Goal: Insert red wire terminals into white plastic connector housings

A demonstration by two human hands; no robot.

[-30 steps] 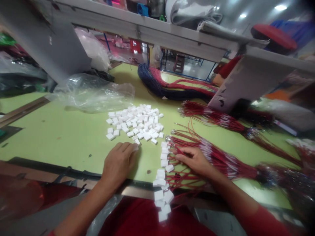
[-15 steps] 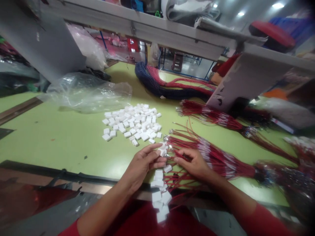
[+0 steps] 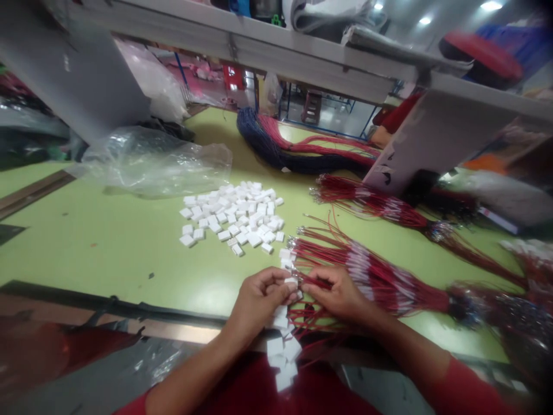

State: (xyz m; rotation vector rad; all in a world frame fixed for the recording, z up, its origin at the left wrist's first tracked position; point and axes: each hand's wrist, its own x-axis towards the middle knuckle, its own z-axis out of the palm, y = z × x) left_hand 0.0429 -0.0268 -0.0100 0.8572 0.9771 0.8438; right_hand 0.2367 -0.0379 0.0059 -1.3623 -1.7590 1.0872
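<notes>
Red wires (image 3: 317,282) are being pinched in the half-closed right hand (image 3: 341,294), while the curled left hand (image 3: 261,302) is gripping a white connector (image 3: 291,282) just beside them, near the front edge of the green worktop (image 3: 86,248).

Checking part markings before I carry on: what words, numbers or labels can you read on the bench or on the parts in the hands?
No text can be read anywhere in this view.
White plastic block in the left hand: no marking can be made out, too small and blurred.
Red wires in the right hand: no print can be made out.
White strip at the right of the view: too blurred to read.
</notes>
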